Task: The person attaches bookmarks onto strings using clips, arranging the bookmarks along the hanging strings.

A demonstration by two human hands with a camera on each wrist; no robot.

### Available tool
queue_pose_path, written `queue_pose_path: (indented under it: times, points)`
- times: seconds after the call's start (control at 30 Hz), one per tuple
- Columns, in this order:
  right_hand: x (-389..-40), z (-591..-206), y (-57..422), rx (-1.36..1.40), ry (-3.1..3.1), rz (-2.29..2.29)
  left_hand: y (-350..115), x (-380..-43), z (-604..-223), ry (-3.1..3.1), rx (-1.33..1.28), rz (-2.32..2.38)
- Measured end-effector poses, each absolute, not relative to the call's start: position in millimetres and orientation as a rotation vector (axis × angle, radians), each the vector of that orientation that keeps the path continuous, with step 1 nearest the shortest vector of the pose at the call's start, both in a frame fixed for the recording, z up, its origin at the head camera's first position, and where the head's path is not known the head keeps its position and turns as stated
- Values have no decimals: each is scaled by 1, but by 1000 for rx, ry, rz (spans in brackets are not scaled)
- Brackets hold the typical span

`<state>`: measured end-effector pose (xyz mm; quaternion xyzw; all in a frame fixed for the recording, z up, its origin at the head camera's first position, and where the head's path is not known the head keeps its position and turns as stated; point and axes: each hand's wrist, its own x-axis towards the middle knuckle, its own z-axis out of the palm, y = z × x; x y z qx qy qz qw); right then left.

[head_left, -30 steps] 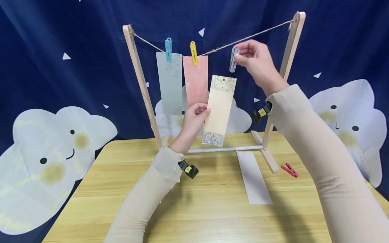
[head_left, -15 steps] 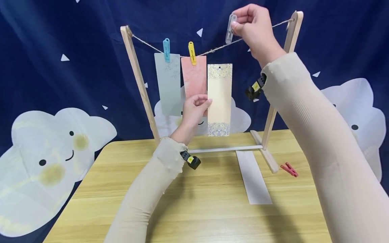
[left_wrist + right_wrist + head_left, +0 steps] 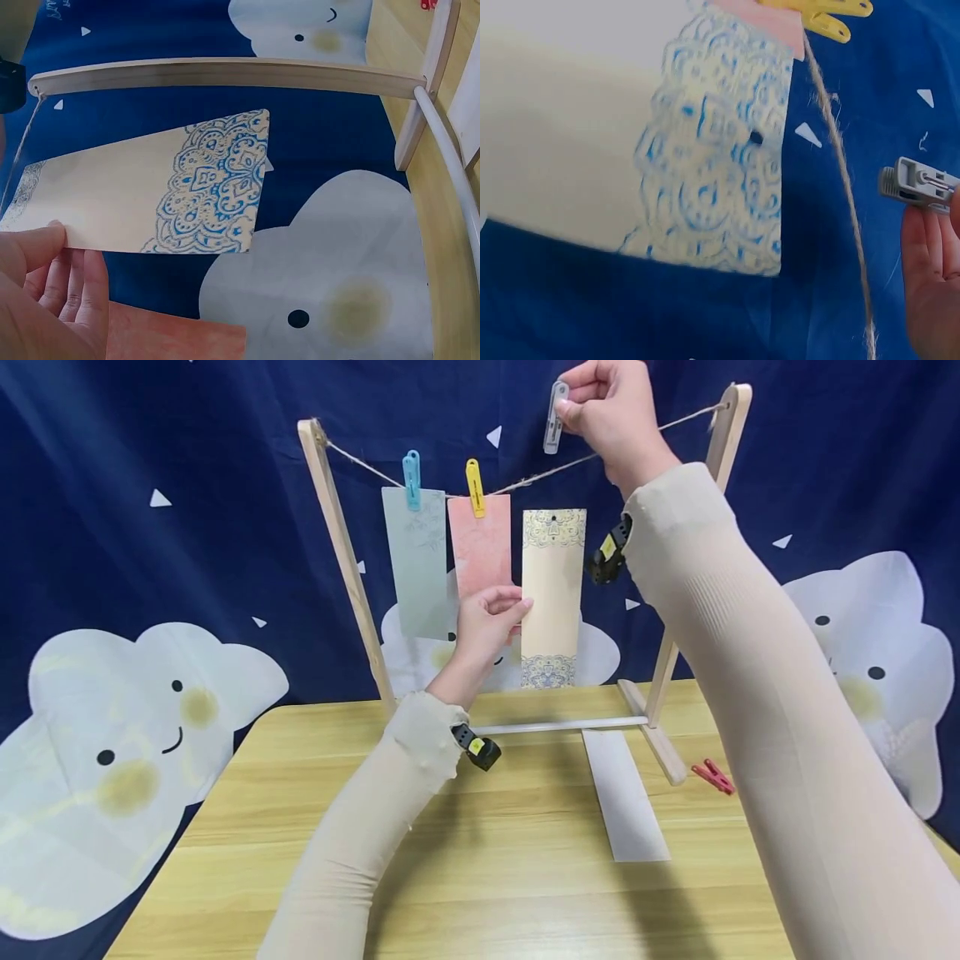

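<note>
My left hand (image 3: 486, 631) pinches the left edge of a cream bookmark (image 3: 552, 585) with blue patterned ends and a hole near the top. The bookmark hangs upright just below the twine (image 3: 540, 478), apart from it in the right wrist view. Higher up, my right hand (image 3: 618, 418) pinches a grey clothespin (image 3: 556, 418) above the twine; its tip (image 3: 889, 182) points toward the twine without touching it. On the twine, a blue clothespin (image 3: 412, 481) holds a grey-green bookmark (image 3: 415, 568), and a yellow clothespin (image 3: 475, 489) holds a pink bookmark (image 3: 480, 543), partly behind my left hand.
The twine runs between two wooden posts (image 3: 345, 560), joined low down by a white rod (image 3: 562, 725). On the wooden table (image 3: 480, 893) lie a pale bookmark (image 3: 626, 797) and a red clothespin (image 3: 712, 776). A dark blue curtain (image 3: 187, 427) with clouds hangs behind.
My right hand has risen with the grey clothespin to above the twine, then shifted slightly left. My left hand has raised the cream bookmark and turned it from tilted to nearly upright.
</note>
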<state>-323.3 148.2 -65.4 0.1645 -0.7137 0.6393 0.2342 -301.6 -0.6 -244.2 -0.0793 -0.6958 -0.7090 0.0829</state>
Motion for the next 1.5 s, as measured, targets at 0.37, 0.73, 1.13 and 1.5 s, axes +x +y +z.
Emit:
queue_pose_path:
  times: [0.37, 0.73, 1.13, 1.5]
  points:
    - [-321, -66, 146, 418, -2044, 1701, 1, -304, -244, -2022, -214, -2120]
    - [-327, -70, 144, 385, -2099, 1742, 0, -307, -243, -1942, -211, -2131]
    - [-329, -77, 150, 385, -2183, 1679, 3, -310, -243, -1981, -183, -2127]
    - [-332, -84, 148, 514, -2093, 1660, 7, -311, -238, -1877, -160, -2254]
